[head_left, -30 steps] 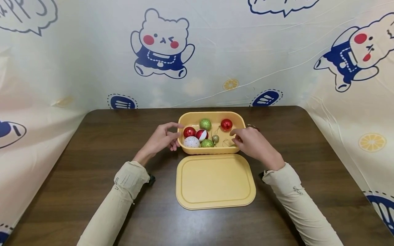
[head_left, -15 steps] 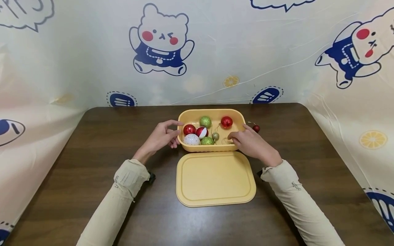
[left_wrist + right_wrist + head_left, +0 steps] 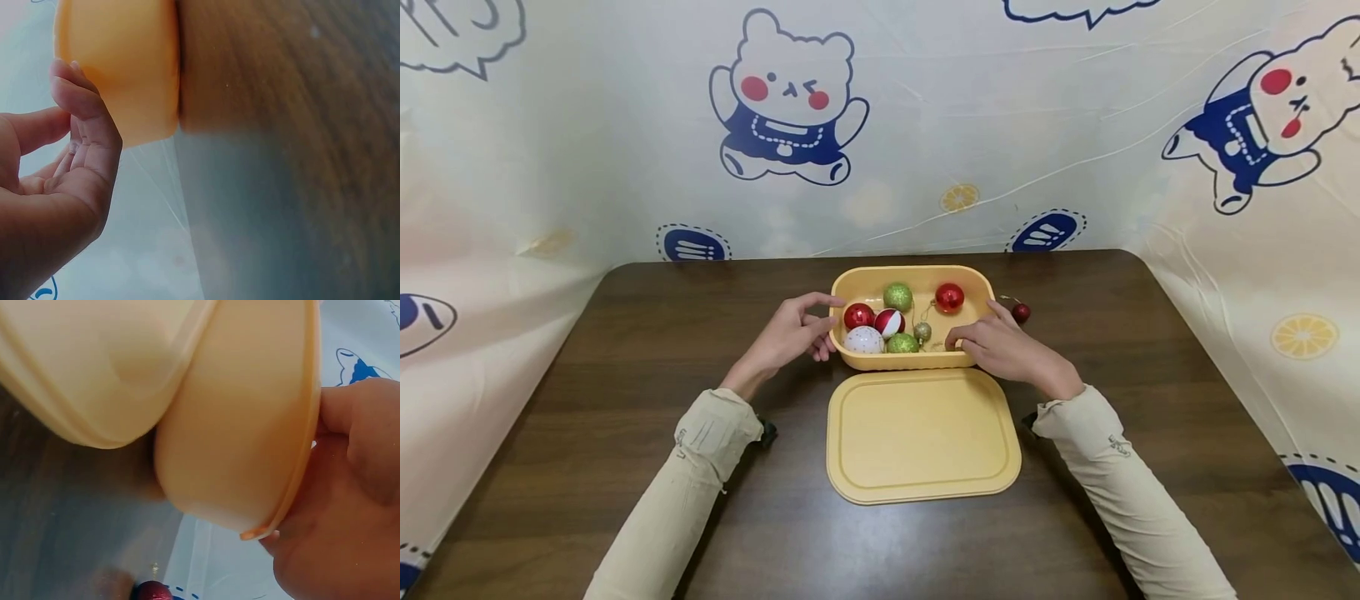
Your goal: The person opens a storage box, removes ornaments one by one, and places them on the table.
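An oblong yellow box [image 3: 910,361] holds several baubles. Among them are a red bauble [image 3: 950,297], a green glitter bauble [image 3: 897,296], a white speckled bauble [image 3: 864,339] and a small gold bauble [image 3: 922,332]. At the box's left end, my left hand [image 3: 793,332] holds the rim with finger and thumb; in the left wrist view its fingers bend at the box wall [image 3: 134,75]. My right hand [image 3: 1003,344] reaches over the right front corner, fingers bent down inside. Whatever lies between those fingertips is hidden, also in the right wrist view.
A flat yellow lid [image 3: 923,437] lies on the brown table [image 3: 625,467] in front of the box. A small dark red bauble [image 3: 1021,312] with a cord sits on the table right of the box. A printed cloth [image 3: 925,125] hangs behind.
My right hand has gone lower and a little left into the box; a green bit seen at its fingertips earlier is now hidden. The left hand stays at the rim.
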Demonstrator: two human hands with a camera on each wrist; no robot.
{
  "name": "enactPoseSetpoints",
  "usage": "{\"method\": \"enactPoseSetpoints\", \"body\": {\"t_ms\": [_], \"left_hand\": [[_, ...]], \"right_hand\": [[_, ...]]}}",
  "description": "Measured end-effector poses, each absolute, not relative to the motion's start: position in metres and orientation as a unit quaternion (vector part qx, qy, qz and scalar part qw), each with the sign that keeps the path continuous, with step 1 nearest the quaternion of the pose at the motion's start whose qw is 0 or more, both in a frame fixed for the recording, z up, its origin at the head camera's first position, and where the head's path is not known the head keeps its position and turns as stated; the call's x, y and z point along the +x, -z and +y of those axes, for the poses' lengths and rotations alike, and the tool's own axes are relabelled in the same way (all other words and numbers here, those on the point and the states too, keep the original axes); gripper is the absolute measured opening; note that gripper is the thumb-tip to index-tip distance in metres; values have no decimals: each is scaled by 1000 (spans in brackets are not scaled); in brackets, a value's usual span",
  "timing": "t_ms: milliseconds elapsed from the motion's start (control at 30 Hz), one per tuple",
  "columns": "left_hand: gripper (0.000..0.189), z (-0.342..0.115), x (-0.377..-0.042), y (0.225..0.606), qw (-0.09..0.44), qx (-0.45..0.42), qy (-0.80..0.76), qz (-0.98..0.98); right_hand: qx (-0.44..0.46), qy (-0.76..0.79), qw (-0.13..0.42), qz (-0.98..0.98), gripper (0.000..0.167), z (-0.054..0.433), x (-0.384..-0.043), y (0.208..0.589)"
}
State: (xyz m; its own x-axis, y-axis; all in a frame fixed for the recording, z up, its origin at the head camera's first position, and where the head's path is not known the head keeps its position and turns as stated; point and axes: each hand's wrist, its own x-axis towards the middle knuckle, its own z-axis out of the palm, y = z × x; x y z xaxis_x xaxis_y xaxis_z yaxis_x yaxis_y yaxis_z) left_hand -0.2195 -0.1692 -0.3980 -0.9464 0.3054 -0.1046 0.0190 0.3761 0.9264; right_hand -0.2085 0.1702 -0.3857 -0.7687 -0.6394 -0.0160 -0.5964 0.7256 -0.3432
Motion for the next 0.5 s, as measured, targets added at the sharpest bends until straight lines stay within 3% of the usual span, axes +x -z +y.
{"method": "enactPoseSetpoints", "body": {"t_ms": [200,500], "left_hand": [[36,-171,-219,398,131,101,-552,817],[36,-169,-219,399,138,97,-556,814]], "right_hand": [[-323,176,69,927,32,168,-209,385],[-291,250,5,924,25,167,-214,387]]}}
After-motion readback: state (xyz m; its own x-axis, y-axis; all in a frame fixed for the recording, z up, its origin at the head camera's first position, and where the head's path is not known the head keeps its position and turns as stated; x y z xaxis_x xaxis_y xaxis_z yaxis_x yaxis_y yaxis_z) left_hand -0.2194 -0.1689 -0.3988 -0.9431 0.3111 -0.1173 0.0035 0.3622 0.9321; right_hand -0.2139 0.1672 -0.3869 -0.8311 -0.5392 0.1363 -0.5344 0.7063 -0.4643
